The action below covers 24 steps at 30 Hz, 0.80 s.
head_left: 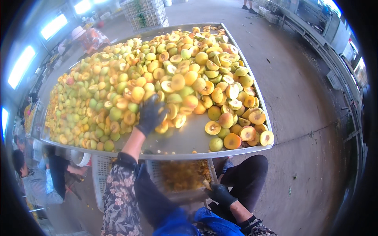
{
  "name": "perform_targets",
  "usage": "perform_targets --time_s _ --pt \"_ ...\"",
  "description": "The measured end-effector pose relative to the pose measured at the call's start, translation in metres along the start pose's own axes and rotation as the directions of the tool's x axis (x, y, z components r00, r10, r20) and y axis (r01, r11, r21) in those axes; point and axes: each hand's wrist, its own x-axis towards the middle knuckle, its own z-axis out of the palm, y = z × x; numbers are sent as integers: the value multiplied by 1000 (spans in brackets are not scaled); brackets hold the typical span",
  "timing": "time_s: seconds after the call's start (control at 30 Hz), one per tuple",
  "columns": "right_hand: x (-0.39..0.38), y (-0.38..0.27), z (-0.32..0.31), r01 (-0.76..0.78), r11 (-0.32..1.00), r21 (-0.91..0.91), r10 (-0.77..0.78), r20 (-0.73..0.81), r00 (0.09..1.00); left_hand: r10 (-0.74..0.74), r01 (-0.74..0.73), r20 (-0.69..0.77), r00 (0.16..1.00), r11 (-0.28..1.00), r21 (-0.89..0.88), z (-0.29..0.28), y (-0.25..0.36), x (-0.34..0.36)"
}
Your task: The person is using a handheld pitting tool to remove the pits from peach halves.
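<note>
A broad heap of halved yellow-green stone fruit (130, 84), peach- or apricot-like, covers most of a metal-rimmed table (185, 144). My left hand (151, 114), in a dark glove, reaches over the near edge with its fingers spread against the fruit; it grips none that I can see. Down by my knees, my right hand (221, 195), gloved too, is closed. A small pale piece sticks out of it, too blurred to name. Just left of it, under the table edge, sits a crate (154, 173) with brownish-orange scraps in it.
Another white crate (99, 177) stands left of my legs, near a white bucket (80, 158). At left a co-worker (43, 177) sits; another person (90, 38) is beyond the table's far left. Stacked crates (145, 15) stand behind. Along the right runs a long metal structure (323, 43).
</note>
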Motion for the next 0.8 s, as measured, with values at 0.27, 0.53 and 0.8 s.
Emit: perform_targets --time_s 0.27,0.53,0.8 --pt "-6 -14 -17 28 997 74 -35 96 995 142 -139 7 990 977 -159 -47 62 -23" --pt "-5 -10 -11 -5 999 50 -2 141 990 229 -244 -211 950 969 -45 40 75 144" --pt "1 -4 -6 -33 999 8 32 138 990 259 -259 63 964 966 -12 36 80 115"
